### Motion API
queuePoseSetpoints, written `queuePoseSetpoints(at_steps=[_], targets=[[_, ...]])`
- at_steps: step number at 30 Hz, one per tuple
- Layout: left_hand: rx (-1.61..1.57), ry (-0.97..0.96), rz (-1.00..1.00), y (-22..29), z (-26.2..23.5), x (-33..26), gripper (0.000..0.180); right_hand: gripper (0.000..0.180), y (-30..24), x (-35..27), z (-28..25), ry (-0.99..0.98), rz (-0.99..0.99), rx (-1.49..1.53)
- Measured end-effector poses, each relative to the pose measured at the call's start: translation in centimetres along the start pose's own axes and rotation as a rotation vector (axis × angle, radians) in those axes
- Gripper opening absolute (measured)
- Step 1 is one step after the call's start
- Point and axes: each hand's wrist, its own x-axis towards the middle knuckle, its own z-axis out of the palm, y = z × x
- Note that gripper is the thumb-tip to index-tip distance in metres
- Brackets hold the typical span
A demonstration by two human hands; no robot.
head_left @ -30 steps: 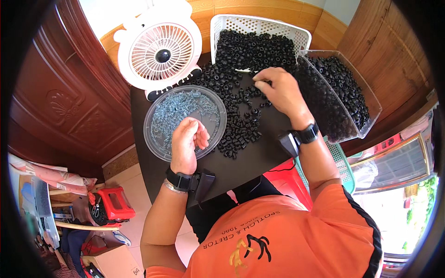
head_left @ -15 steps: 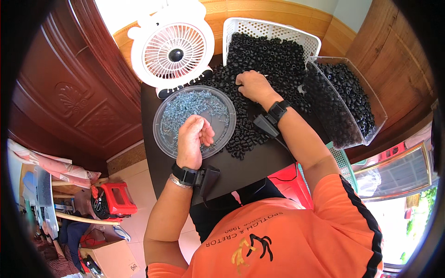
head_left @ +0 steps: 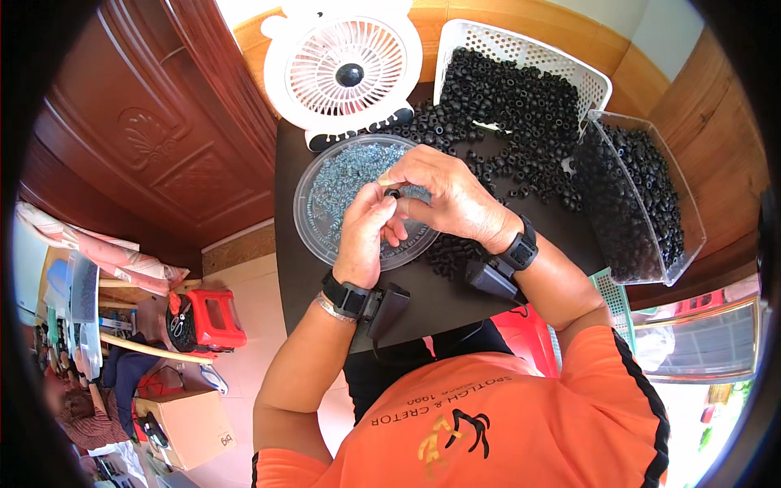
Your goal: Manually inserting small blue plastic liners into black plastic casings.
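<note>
**Hands meet over the dish of screws**

Dark wood panelling surrounds a small black surface (head_left: pixel 325 285) crowded with parts. Over the near right rim of one round clear dish (head_left: pixel 321 224) of pale metal screws, the left hand (head_left: pixel 366 236) and right hand (head_left: pixel 443 195) come together, fingers pinched on a small black rubber ring (head_left: pixel 394 193) held between them. The ring looks light, soft and a little springy, easiest gripped by its outer rim; the screws look stiff and slippery. Loose rings, far too many to count, spill from one white basket (head_left: pixel 521 45) at the far side, and one clear bin (head_left: pixel 683 220) at right holds more. One white fan (head_left: pixel 346 69) stands far left.
</note>
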Motion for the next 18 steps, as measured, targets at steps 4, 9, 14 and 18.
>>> queuePoseSetpoints(at_steps=[4, 9, 14, 18], targets=[[0.090, 0.019, 0.000, -0.1, 0.0, 0.0, 0.030, 0.029, -0.5, -0.3, -0.3, -0.004, -0.023, -0.098], [0.176, 0.053, -0.003, -0.2, 0.0, 0.1, 0.025, 0.028, -0.5, -0.7, 0.0, 0.005, -0.018, -0.116], [0.138, -0.007, 0.027, 0.0, -0.5, 0.2, 0.024, 0.028, -0.1, -0.6, 0.2, 0.049, -0.034, -0.072], [0.055, 0.036, 0.032, 0.6, -1.4, 0.4, 0.023, 0.024, 0.5, -0.4, 0.0, 0.079, -0.044, -0.072]])
